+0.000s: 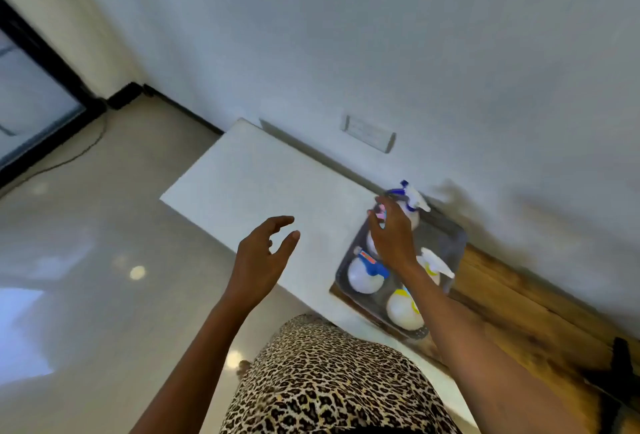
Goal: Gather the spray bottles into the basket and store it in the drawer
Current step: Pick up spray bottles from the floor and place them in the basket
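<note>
A grey basket (453, 243) stands on the white cabinet top (263, 184) near the wall, holding several white spray bottles. One with a blue trigger (365, 274) is at the front left, one with a yellow trigger (403, 309) at the front, another white-headed one (436, 265) on the right. A bottle with a blue-and-white head (412, 199) stands at the basket's far end. My right hand (393, 236) hovers over the basket with fingers spread above a pink-topped bottle (381, 213); whether it touches is unclear. My left hand (263, 257) floats open over the cabinet's front edge, holding nothing.
A wooden surface (526, 298) adjoins the cabinet on the right. A wall socket (369, 132) sits above the cabinet. Glossy floor (90, 260) lies to the left, with a cable and a dark-framed glass door (31, 101) at the far left.
</note>
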The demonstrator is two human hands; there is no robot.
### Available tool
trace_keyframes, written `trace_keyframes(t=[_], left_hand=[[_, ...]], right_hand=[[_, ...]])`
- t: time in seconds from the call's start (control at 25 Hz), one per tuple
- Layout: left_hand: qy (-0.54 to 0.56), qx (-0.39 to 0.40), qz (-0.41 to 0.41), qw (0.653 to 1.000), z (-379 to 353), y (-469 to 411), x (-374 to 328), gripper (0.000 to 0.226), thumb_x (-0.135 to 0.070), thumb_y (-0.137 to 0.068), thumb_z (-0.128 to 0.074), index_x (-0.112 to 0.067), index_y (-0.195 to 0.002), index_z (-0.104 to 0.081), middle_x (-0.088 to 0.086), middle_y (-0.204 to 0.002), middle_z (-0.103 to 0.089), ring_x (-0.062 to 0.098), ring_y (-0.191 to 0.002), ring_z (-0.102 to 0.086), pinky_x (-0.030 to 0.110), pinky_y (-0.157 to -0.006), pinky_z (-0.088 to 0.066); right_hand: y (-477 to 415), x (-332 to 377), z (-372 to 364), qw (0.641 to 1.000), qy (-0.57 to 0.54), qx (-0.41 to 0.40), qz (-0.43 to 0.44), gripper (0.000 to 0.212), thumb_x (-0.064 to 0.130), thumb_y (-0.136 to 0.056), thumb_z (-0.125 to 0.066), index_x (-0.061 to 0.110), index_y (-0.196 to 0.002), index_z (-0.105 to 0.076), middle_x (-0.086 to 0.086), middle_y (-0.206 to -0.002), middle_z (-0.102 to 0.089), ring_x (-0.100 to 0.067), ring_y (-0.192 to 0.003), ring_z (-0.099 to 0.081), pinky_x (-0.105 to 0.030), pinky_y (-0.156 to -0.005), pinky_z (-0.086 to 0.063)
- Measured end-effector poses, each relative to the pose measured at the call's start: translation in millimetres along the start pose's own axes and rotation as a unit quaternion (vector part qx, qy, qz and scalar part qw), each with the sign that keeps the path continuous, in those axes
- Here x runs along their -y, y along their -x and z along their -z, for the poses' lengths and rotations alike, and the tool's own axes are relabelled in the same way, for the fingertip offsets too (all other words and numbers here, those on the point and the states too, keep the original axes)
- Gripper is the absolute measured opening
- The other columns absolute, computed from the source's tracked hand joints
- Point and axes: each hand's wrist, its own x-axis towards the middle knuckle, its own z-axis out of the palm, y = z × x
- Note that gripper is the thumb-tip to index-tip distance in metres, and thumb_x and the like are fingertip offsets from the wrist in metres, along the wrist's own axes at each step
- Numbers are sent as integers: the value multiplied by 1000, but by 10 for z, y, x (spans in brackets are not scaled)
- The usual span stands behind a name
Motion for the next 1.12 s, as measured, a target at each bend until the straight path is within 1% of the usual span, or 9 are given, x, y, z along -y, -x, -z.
trace_keyframes(t=[0.08, 0.12, 0.2, 0.32, 0.44, 0.6, 0.72, 1.0, 1.12], left_hand=[[12, -46, 16, 999, 461, 124, 242, 30, -29, -88, -56, -24, -118, -57, -11, -116, -57, 8, -110, -52, 23, -89, -40], [17, -66, 28, 997, 667, 190, 356, 30, -29, -88, -56, -25, -117, -57, -13, -114, -56, 8, -108, -52, 24, -88, -40], [28, -105, 52, 993, 1112, 365, 631, 29, -26, -88, -56, -22, -117, -58, -11, -112, -57, 9, -106, -53, 24, -87, -42], [36, -182, 83, 979, 1838, 715, 1099, 26, -22, -88, -57, -19, -114, -59, -8, -110, -60, 10, -107, -56, 23, -86, -44], [67, -275, 125, 951, 2449, 1109, 1515, 22, -20, -88, -57, -19, -109, -61, -5, -108, -64, 11, -106, -58, 23, -85, -44], [114, -393, 172, 896, 3035, 1655, 1932, 20, -18, -88, -58, -17, -107, -63, 1, -107, -66, 13, -103, -59, 15, -78, -42], [144, -480, 210, 840, 3386, 2061, 2246, 21, -17, -87, -58, -14, -107, -63, 2, -106, -67, 11, -100, -59, 1, -67, -41], [178, -595, 258, 740, 4251, 2696, 2969, 19, -16, -87, -58, -13, -105, -64, 3, -103, -67, 12, -98, -60, 5, -71, -40], [180, -618, 276, 714, 4769, 2827, 3285, 21, -16, -87, -58, -11, -107, -65, 4, -103, -68, 12, -97, -60, 9, -72, -41]], right_hand=[[137, 477, -394, 998, -4, 28, 63, 31, 10, -92, -50, 3, -123, -52, -15, -131, -54, -28, -125, -47, -30, -106, -32], [209, 672, -584, 995, -7, 37, 92, 30, 10, -92, -51, 3, -122, -53, -15, -131, -55, -27, -126, -47, -28, -106, -31], [404, 1088, -1003, 987, -15, 65, 148, 28, 10, -92, -52, 5, -120, -55, -12, -130, -57, -24, -126, -48, -23, -104, -31], [799, 1771, -1677, 967, -33, 132, 217, 26, 11, -92, -53, 8, -117, -58, -8, -127, -59, -21, -122, -52, -22, -102, -36], [1219, 2398, -2252, 940, -54, 196, 274, 23, 8, -90, -55, 6, -112, -60, -9, -119, -64, -20, -113, -58, -14, -96, -35], [1797, 3027, -2907, 886, -58, 296, 351, 22, 6, -89, -55, 4, -109, -62, -10, -113, -66, -10, -101, -55, 6, -85, -29], [2256, 3440, -3438, 833, -51, 381, 398, 22, 8, -90, -55, 6, -110, -62, -8, -113, -66, -6, -101, -54, -1, -86, -33], [3172, 4184, -4687, 727, -28, 507, 462, 20, 9, -89, -56, 7, -108, -63, -7, -111, -68, -15, -104, -61, -18, -91, -40], [3500, 4558, -5294, 701, -29, 538, 467, 20, 11, -90, -56, 7, -108, -63, -6, -111, -68, -16, -105, -61, -23, -93, -44]])
